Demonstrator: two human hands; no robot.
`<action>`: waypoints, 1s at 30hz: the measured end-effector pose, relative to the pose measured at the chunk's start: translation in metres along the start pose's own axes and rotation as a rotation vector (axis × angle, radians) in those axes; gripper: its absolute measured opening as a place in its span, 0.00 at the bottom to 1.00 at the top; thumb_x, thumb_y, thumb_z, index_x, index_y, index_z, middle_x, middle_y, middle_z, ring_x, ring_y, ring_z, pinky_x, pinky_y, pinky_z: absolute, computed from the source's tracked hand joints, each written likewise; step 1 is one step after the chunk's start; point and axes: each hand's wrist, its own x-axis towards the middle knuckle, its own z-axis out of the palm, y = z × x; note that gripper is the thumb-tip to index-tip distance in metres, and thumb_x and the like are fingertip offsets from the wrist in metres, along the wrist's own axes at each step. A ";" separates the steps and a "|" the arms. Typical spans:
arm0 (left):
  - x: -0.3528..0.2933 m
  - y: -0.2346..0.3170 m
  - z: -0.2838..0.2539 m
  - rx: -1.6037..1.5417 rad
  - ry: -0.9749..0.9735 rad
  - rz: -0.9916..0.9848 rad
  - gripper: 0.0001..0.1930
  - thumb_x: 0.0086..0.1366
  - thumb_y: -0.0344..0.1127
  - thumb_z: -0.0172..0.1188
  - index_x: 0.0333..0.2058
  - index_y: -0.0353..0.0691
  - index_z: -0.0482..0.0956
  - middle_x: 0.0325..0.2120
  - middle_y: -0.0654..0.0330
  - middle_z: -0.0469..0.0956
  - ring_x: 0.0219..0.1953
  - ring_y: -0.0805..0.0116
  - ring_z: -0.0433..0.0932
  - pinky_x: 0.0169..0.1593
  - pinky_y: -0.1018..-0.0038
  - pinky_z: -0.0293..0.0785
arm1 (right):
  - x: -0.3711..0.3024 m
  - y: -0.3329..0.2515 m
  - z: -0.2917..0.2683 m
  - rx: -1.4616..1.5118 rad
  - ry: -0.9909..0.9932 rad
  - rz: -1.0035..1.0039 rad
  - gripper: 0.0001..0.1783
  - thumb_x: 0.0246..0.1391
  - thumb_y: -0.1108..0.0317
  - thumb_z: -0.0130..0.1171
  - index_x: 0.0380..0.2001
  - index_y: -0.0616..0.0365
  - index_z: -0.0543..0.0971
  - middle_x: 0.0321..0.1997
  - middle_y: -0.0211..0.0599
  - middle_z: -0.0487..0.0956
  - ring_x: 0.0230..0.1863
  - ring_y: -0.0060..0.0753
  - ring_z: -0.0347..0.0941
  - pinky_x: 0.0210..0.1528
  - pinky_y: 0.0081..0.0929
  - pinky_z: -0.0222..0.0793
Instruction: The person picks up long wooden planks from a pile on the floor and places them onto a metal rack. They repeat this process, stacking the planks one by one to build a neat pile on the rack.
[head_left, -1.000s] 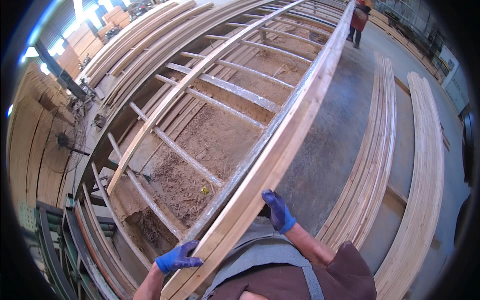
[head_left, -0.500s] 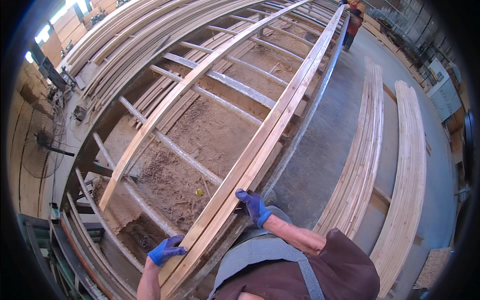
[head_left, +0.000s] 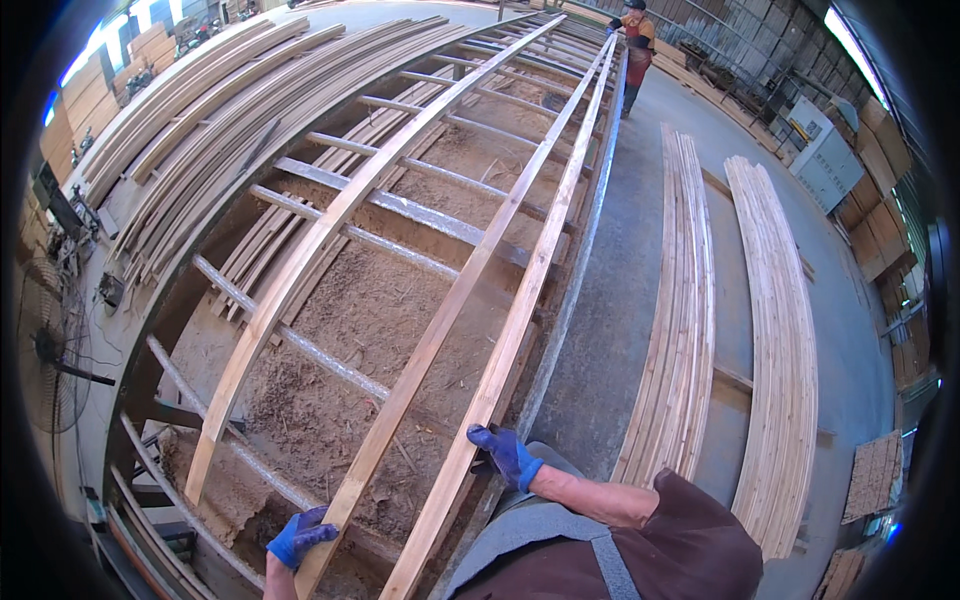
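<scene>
Two long, narrow wooden boards run away from me over a rack of metal rollers, with a gap between them. My left hand [head_left: 300,537], in a blue and purple glove, grips the left board [head_left: 445,310] near its close end. My right hand [head_left: 506,458], gloved alike, holds the outer edge of the right board [head_left: 528,335]; some of its fingers are hidden beneath. At the far end a co-worker [head_left: 636,50] stands by the boards with a gloved hand near their tips. Farther left, a third board [head_left: 322,236] lies across the rollers [head_left: 420,205].
Long stacks of boards lie on the right floor [head_left: 668,300], [head_left: 775,340] resting on crosspieces. More boards [head_left: 240,120] are piled beyond the rack's left side. Sawdust [head_left: 330,350] covers the ground beneath the rollers. A fan [head_left: 50,350] stands at far left, and a pale cabinet [head_left: 828,165] at back right.
The two boards lay side by side; now they are apart, the left one shifted left with my left hand. My right hand stays on the right board. The view has turned slightly.
</scene>
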 end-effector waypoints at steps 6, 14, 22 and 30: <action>-0.008 0.030 0.018 0.879 0.248 0.024 0.36 0.53 0.66 0.72 0.47 0.39 0.86 0.34 0.55 0.87 0.36 0.59 0.86 0.46 0.67 0.79 | -0.003 -0.002 0.005 0.001 0.017 0.027 0.30 0.55 0.41 0.66 0.53 0.49 0.78 0.41 0.29 0.79 0.38 0.27 0.77 0.37 0.33 0.81; -0.008 -0.009 0.016 0.631 0.491 0.086 0.25 0.57 0.58 0.70 0.43 0.43 0.87 0.29 0.46 0.84 0.34 0.48 0.85 0.41 0.59 0.79 | -0.004 -0.012 0.016 -0.043 0.021 0.022 0.31 0.54 0.39 0.66 0.52 0.48 0.79 0.41 0.28 0.80 0.38 0.26 0.77 0.37 0.33 0.79; -0.019 -0.015 0.049 0.828 0.802 0.352 0.22 0.58 0.49 0.70 0.46 0.40 0.85 0.34 0.47 0.84 0.37 0.45 0.83 0.41 0.56 0.78 | 0.008 0.005 0.003 -0.027 0.071 0.047 0.25 0.55 0.42 0.66 0.51 0.42 0.78 0.48 0.31 0.81 0.42 0.32 0.80 0.36 0.38 0.81; -0.008 -0.055 0.067 0.748 0.959 0.455 0.20 0.62 0.40 0.66 0.52 0.41 0.80 0.37 0.45 0.83 0.38 0.42 0.82 0.39 0.53 0.78 | -0.003 -0.045 0.000 -0.471 -0.048 0.166 0.33 0.58 0.38 0.62 0.51 0.57 0.78 0.42 0.44 0.84 0.36 0.43 0.84 0.37 0.42 0.81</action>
